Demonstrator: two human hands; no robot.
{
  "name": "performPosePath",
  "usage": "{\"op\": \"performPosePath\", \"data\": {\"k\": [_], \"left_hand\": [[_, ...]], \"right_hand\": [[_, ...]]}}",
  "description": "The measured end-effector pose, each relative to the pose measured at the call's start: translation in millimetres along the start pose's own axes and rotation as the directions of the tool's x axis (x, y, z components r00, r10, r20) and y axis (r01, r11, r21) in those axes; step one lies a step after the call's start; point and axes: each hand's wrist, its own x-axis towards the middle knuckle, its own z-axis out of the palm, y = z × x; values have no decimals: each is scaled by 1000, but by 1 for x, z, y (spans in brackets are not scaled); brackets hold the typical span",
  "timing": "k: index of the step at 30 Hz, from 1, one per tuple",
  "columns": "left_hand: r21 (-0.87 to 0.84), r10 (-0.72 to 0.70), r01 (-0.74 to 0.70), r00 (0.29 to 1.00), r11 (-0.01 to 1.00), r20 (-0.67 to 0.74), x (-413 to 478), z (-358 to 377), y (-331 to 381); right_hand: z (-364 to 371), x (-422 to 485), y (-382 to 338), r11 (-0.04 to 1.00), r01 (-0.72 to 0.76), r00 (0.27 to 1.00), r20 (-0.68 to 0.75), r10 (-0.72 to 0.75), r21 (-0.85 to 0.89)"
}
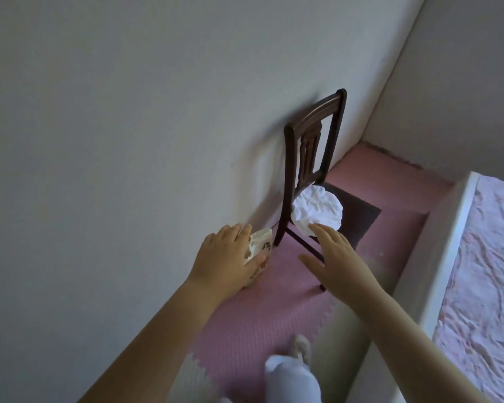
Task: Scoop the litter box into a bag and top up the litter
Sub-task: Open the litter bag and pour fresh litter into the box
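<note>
A dark wooden chair (309, 141) stands against the white wall, and a crumpled white bag (317, 209) lies on its seat. My right hand (332, 257) reaches toward the bag with fingers spread, its fingertips at the bag's near edge, holding nothing. My left hand (227, 257) is extended with fingers apart over a patterned cream bag (259, 242) that sits on the floor by the chair leg, against the wall. Whether that hand touches the patterned bag I cannot tell. No litter box or scoop is in view.
Pink foam mat tiles (253, 321) cover the floor. A white-framed bed (460, 257) with a pink cover (489, 271) runs along the right. My leg and slippered foot (297, 362) show at the bottom. The room corner lies behind the chair.
</note>
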Motion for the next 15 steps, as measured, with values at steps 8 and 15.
{"op": "performPosePath", "data": {"k": [8, 15], "left_hand": [[-21, -259, 261, 964, 965, 65, 99, 77, -19], [-75, -460, 481, 865, 873, 200, 167, 190, -40]], "right_hand": [[57, 169, 58, 990, 138, 964, 224, -143, 39], [130, 296, 134, 968, 249, 903, 369, -221, -32]]}}
